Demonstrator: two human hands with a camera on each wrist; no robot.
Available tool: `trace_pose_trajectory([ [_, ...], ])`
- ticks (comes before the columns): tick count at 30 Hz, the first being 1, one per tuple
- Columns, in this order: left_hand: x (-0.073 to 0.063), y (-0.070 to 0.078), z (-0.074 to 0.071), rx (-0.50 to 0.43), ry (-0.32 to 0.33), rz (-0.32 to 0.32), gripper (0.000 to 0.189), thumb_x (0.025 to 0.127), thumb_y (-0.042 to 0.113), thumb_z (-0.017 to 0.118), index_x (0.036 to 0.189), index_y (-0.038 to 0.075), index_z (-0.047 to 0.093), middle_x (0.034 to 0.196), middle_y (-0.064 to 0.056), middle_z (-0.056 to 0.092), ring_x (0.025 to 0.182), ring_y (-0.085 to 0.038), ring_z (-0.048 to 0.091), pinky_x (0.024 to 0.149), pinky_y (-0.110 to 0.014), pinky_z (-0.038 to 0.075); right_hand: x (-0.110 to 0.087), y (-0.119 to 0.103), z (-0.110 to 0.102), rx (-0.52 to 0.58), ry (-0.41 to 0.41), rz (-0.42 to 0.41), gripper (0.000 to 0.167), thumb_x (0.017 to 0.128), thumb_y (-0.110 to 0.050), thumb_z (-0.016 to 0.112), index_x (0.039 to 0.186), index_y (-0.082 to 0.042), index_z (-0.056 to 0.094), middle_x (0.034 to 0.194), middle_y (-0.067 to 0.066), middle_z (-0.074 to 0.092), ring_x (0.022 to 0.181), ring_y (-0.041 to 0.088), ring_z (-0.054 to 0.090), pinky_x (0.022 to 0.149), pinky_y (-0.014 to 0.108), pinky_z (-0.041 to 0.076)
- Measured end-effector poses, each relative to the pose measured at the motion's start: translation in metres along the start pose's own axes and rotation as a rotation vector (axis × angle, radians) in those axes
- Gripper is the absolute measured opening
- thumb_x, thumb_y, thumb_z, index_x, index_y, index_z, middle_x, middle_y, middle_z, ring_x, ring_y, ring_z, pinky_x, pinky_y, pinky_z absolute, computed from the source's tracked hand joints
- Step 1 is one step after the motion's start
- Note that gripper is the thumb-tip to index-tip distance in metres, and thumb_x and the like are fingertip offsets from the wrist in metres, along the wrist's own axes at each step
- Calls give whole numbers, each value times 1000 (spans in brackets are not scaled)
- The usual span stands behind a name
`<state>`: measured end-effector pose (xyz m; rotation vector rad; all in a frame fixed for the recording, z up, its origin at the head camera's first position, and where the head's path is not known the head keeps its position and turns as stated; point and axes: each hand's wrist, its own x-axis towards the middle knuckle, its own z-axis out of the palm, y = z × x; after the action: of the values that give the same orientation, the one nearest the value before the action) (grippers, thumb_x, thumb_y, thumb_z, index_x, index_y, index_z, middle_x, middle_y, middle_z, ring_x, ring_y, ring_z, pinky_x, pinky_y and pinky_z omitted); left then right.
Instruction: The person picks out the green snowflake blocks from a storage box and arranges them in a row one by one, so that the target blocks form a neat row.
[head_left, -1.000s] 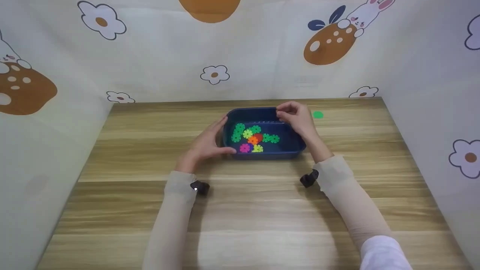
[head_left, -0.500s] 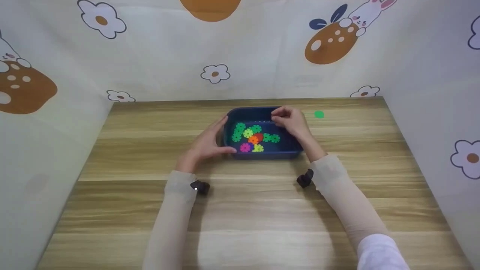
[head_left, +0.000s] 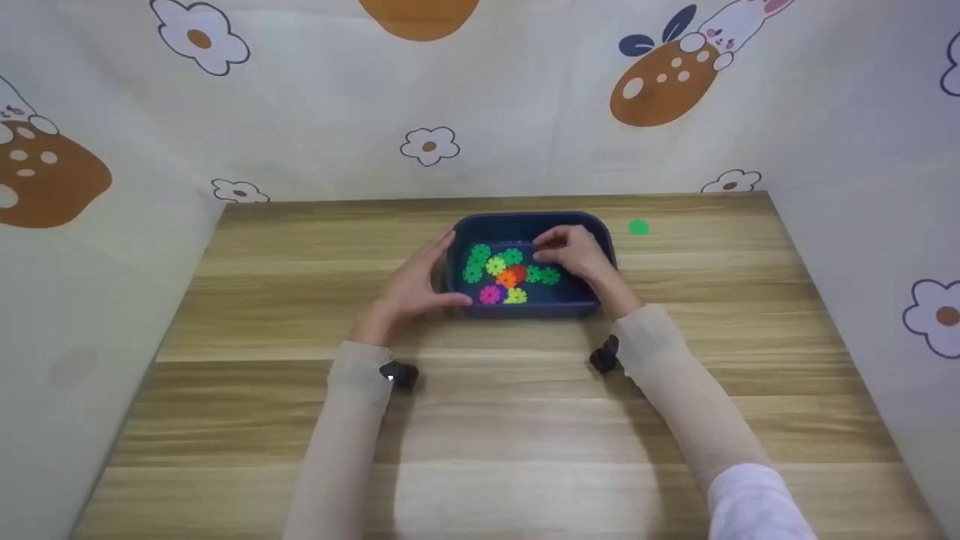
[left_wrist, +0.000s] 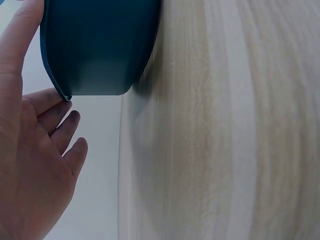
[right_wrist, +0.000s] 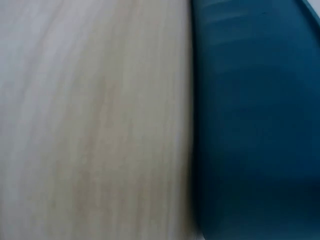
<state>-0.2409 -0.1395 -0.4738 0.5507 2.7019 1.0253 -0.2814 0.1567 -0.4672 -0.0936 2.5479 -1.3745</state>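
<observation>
A dark blue rectangular bin (head_left: 592,291) stands on the table with several notched plastic discs in it. Green discs (head_left: 478,261) are grouped at the left, with a yellow disc (head_left: 496,265), an orange disc (head_left: 507,278) and a pink disc (head_left: 490,294) nearby. My left hand (head_left: 412,285) rests against the bin's left end, fingers extended at the back corner and thumb by the front corner. Inside the bin area, my right hand (head_left: 577,251) hovers with loosely bent fingers; I see nothing between them. The right wrist view shows only bin wall and table, blurred.
A flat green spot (head_left: 638,227) lies on the wooden table (head_left: 480,420) right of the bin. A patterned cloth (head_left: 510,97) closes off the back and sides. Small black cameras (head_left: 400,374) sit at both wrists.
My right hand has moved left and forward-down, from the bin's back right rim to over its inside. My left hand and the discs have stayed put.
</observation>
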Motion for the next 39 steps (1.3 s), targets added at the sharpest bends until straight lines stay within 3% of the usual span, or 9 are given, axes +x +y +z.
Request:
trace_pose_trajectory([
  [10,-2,-2,-2,-1,-11,-19,113,75,55,82,161,30,13,170,-2,10,156,-31,14,125,-58,19,3,-2,5,-168,-154,-11,38,82,-5,79,119,-2,71,127,17,67,112,27,60,102,41,51],
  [18,0,0,-2,-13,-23,-53,113,75,56,81,161,35,11,170,5,8,157,-28,12,125,-56,18,3,-2,8,-296,-137,-80,31,79,-1,79,110,-3,76,121,17,68,110,29,60,102,43,50],
  [21,0,-1,-1,-3,-14,-32,113,75,54,82,161,31,13,170,1,9,156,-30,14,125,-56,18,3,-2,8,-291,-127,-84,26,79,-1,79,105,-3,76,116,17,68,104,27,60,96,40,51],
  [26,1,-2,-1,2,1,13,113,75,51,83,161,22,16,170,-5,13,156,-31,16,125,-56,19,2,0,8,-242,-106,-103,20,80,1,78,100,-2,75,101,17,73,86,19,62,76,26,51],
  [29,0,-2,-1,-3,-1,10,114,75,50,84,161,23,15,170,-5,12,156,-30,15,125,-56,18,1,1,7,-213,-101,-118,19,80,2,77,99,-2,76,97,16,74,80,15,62,69,20,49],
  [39,1,1,-2,-1,-18,-13,113,76,50,83,161,27,13,170,1,9,157,-29,13,126,-55,17,0,2,2,-117,-17,-103,13,89,-4,70,99,-5,78,97,14,75,79,13,59,71,21,48],
])
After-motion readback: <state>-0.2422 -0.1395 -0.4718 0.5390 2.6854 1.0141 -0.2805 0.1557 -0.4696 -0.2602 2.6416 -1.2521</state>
